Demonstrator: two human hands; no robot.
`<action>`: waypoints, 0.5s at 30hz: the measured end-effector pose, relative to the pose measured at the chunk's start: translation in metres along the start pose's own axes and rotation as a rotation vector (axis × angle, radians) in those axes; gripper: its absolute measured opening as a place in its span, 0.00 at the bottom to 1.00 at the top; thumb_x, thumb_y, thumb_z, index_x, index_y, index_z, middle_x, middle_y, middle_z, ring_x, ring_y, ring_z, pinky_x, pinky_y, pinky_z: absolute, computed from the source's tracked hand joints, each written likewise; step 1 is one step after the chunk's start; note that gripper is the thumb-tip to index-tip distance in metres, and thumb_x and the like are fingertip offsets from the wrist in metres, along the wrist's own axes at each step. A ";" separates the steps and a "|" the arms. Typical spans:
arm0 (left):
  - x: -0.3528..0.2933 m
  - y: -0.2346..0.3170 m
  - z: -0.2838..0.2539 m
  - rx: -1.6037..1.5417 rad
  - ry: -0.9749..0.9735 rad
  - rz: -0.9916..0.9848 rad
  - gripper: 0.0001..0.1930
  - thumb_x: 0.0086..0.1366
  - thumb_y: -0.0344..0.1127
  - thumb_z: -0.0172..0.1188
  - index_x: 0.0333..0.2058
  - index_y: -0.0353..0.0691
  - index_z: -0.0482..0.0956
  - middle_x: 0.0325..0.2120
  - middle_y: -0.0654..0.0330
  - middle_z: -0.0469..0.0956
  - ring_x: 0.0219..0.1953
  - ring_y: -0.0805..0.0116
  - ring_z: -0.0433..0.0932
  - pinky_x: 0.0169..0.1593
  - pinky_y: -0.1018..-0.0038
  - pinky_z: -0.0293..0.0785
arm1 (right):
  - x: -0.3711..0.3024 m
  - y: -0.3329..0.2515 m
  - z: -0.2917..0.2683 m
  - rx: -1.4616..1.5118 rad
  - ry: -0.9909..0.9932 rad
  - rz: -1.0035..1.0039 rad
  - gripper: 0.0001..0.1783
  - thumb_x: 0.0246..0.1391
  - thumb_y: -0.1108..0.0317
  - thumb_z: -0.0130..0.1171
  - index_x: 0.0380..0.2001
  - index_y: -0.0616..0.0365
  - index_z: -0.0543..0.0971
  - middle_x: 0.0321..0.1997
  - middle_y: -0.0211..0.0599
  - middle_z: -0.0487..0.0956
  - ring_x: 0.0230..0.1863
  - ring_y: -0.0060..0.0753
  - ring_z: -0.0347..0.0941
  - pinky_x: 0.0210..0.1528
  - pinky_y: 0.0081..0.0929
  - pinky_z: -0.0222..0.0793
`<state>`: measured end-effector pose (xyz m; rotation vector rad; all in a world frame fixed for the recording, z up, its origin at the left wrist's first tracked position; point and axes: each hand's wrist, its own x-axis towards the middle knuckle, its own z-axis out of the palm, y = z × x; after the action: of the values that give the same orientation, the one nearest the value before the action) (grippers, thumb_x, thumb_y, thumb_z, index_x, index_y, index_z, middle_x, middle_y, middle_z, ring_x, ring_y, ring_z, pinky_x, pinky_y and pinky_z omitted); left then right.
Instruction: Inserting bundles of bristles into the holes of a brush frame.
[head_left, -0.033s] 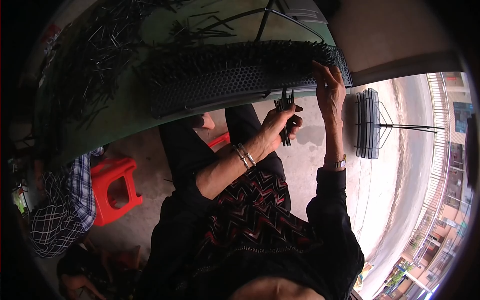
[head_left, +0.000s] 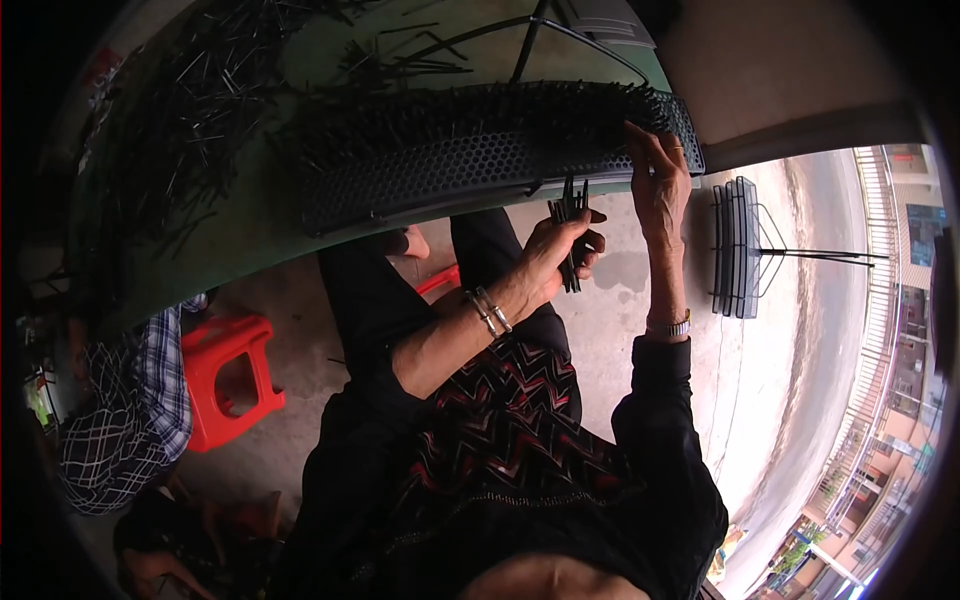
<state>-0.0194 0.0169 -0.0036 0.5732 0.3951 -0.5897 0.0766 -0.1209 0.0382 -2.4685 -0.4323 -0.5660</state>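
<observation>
A long black panel [head_left: 400, 182] full of round holes lies along the near edge of a green table [head_left: 235, 240]. Many short black sticks [head_left: 440, 118] stand up from its far rows, while the nearer holes show bare. Just off the table edge, my left hand [head_left: 552, 252] is closed round a bunch of thin black sticks [head_left: 571, 200]. At the panel's right end is my right hand [head_left: 662, 190], its fingertips pinched together over the stick rows. Whatever lies between those fingertips is too dark and small to make out.
Loose black sticks [head_left: 225, 85] are heaped on the table's left. A black metal frame [head_left: 528, 45] rises behind the panel. A red stool [head_left: 235, 380] and a person in a checked garment [head_left: 160, 385] are at left. Another black rack [head_left: 736, 248] stands on the floor at right.
</observation>
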 end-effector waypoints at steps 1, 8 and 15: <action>-0.001 0.000 0.000 0.009 -0.006 0.013 0.14 0.69 0.45 0.53 0.43 0.40 0.75 0.24 0.62 0.71 0.23 0.74 0.67 0.24 0.79 0.60 | -0.002 0.001 0.001 -0.006 0.033 -0.006 0.12 0.58 0.68 0.58 0.45 0.48 0.82 0.36 0.33 0.76 0.34 0.29 0.75 0.38 0.25 0.70; -0.008 0.002 0.005 0.099 0.036 0.040 0.16 0.69 0.45 0.54 0.45 0.40 0.76 0.27 0.61 0.76 0.23 0.77 0.69 0.22 0.81 0.61 | -0.012 0.001 0.006 -0.020 0.130 0.149 0.12 0.60 0.62 0.58 0.46 0.42 0.83 0.36 0.31 0.75 0.32 0.25 0.74 0.36 0.24 0.70; -0.009 0.003 0.001 0.092 -0.028 0.073 0.18 0.68 0.47 0.55 0.45 0.38 0.75 0.27 0.59 0.76 0.21 0.78 0.65 0.22 0.82 0.58 | -0.004 0.001 0.002 -0.012 0.064 0.236 0.12 0.58 0.62 0.60 0.46 0.41 0.83 0.34 0.32 0.76 0.32 0.25 0.72 0.34 0.25 0.69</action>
<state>-0.0240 0.0214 0.0028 0.6640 0.3210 -0.5471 0.0741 -0.1213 0.0342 -2.4597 -0.1092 -0.5477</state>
